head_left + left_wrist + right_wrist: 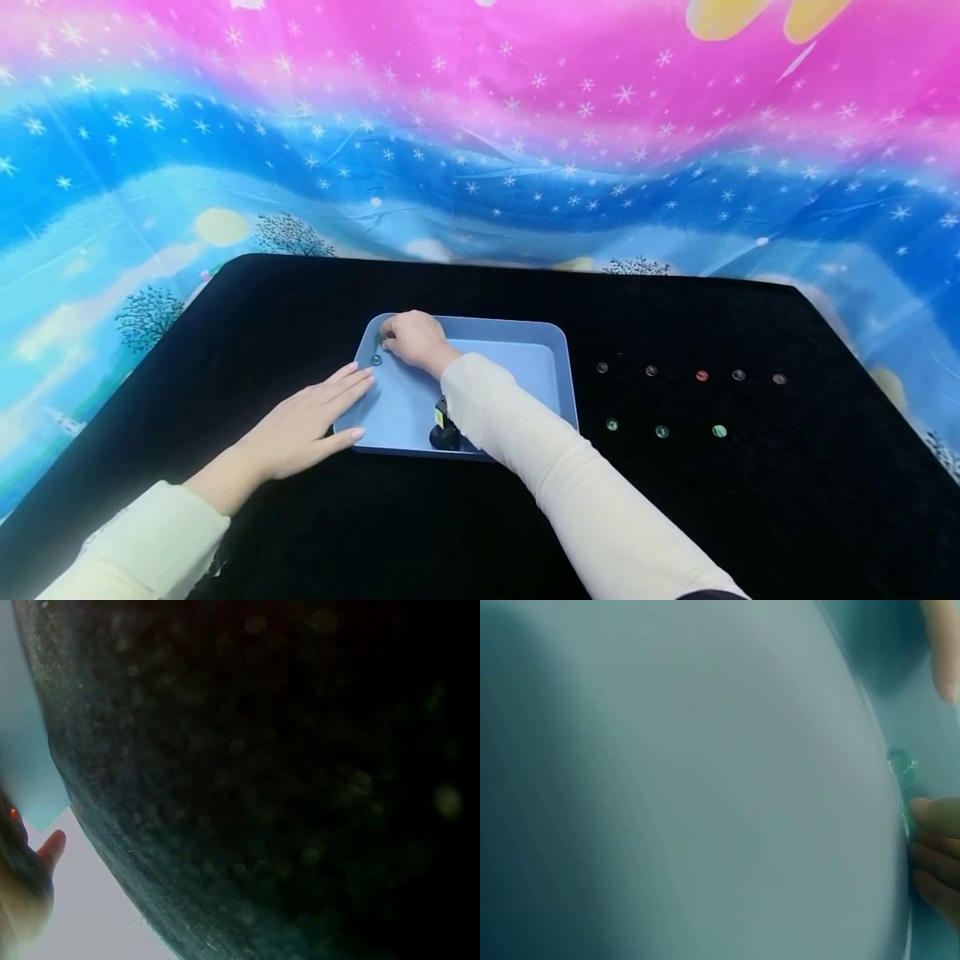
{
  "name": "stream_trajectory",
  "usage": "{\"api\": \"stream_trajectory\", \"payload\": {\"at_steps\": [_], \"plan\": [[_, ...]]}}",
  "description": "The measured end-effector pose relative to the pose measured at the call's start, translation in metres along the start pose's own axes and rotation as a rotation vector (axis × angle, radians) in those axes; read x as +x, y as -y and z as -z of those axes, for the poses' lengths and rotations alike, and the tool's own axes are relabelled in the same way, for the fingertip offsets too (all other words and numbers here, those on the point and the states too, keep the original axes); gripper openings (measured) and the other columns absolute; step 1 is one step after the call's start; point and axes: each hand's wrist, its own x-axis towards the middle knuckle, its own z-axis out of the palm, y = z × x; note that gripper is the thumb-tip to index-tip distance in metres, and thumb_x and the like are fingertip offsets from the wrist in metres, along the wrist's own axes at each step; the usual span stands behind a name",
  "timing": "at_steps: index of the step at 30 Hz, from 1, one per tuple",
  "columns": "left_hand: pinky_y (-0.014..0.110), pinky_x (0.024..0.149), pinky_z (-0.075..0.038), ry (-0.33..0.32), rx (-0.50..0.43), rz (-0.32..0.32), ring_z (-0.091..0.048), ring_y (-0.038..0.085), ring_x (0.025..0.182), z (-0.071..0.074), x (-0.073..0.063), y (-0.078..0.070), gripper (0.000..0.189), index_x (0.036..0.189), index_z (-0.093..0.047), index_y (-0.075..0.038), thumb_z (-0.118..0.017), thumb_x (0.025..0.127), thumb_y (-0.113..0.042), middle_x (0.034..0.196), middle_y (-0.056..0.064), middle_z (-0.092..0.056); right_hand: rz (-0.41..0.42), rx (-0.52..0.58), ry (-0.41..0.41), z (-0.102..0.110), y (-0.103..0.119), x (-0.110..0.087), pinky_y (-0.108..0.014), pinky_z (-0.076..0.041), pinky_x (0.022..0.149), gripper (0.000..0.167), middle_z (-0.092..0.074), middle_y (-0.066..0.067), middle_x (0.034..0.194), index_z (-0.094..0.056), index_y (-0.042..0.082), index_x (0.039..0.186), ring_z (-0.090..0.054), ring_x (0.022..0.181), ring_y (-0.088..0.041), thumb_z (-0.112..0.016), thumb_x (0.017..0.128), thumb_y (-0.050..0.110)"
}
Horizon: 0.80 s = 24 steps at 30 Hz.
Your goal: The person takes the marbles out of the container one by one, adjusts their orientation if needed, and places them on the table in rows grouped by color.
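Observation:
In the head view, my right hand (417, 340) is at the far left corner of a blue-grey tray (457, 379). Its curled fingertips pinch a small glass bead (910, 821), mostly hidden by the fingers in the right wrist view. Beside it on the tray floor, along the left wall, lies another clear greenish bead (377, 360). My left hand (307, 425) rests at the tray's left edge, fingers straight and thumb spread near the front corner. One of its fingers (946, 664) shows at the top right of the right wrist view.
To the tray's right, several small round glass beads lie in two rows on the black cloth, among them a red bead (702, 376) and a green bead (720, 431). A black camera (445, 433) hangs under the right wrist over the tray. Behind the table stands a patterned curtain (480, 167).

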Motion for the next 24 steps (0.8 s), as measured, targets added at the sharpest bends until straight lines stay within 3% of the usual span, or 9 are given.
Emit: {"api": "stream_trajectory", "payload": {"at_steps": [7,15,20,24], "plan": [[0.046,0.096,-0.025,0.012,0.000,0.006,-0.010,0.017,0.129,0.001,0.001,-0.001,0.062,0.136,-0.028,-0.012,-0.045,0.086,-0.044,0.141,0.001,-0.021,-0.022,0.163,-0.019,0.003,-0.007,-0.001,-0.018,-0.043,0.070,0.020,-0.062,0.005,0.098,-0.066,0.018,0.100,-0.056,0.086,-0.007,-0.057,0.084,0.024],[0.047,0.095,-0.026,-0.002,0.007,-0.004,-0.011,0.017,0.129,0.001,0.000,-0.001,0.061,0.136,-0.029,-0.011,-0.046,0.086,-0.043,0.141,0.002,-0.023,-0.004,0.381,-0.013,0.012,-0.014,0.001,-0.014,-0.042,0.061,0.015,-0.063,0.003,0.088,-0.065,0.012,0.095,-0.055,0.074,-0.004,-0.057,0.084,0.019],[0.046,0.095,-0.026,0.002,0.003,0.000,-0.011,0.016,0.129,0.001,0.000,-0.001,0.062,0.136,-0.028,-0.012,-0.044,0.086,-0.045,0.141,0.002,-0.022,-0.041,0.467,-0.004,0.022,-0.014,0.000,-0.017,-0.044,0.058,0.016,-0.061,0.001,0.090,-0.062,0.011,0.098,-0.055,0.072,-0.006,-0.056,0.084,0.018],[0.047,0.095,-0.026,0.007,-0.008,0.004,-0.011,0.017,0.129,0.001,-0.001,0.000,0.062,0.136,-0.028,-0.012,-0.043,0.086,-0.047,0.141,0.002,-0.022,-0.059,0.509,-0.049,0.031,-0.014,-0.003,-0.018,-0.044,0.061,0.014,-0.061,0.003,0.088,-0.061,0.012,0.095,-0.055,0.075,-0.006,-0.056,0.085,0.019]]}}
